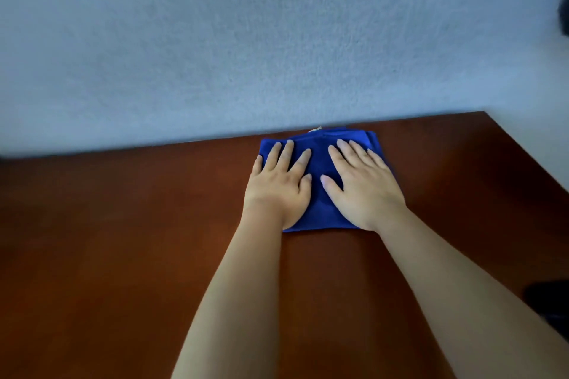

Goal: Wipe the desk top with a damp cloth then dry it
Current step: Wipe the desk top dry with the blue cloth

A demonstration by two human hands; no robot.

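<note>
a folded, deep blue microfibre cloth [320, 191] lies flat on the reddish-brown wooden desk top [123, 240], its far edge at the pale blue wall [246, 40]. the left hand [278, 184] and right hand [363, 191] press it side by side, fingers straight and spread, gripping nothing. fingertips point toward the wall, so the unwiped desk likely lies toward the person.

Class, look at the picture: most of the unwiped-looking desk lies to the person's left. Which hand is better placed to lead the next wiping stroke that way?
Probably the left hand: it lies flat on the blue cloth's left part, nearest that stretch of desk. The right hand would reach across.
</note>
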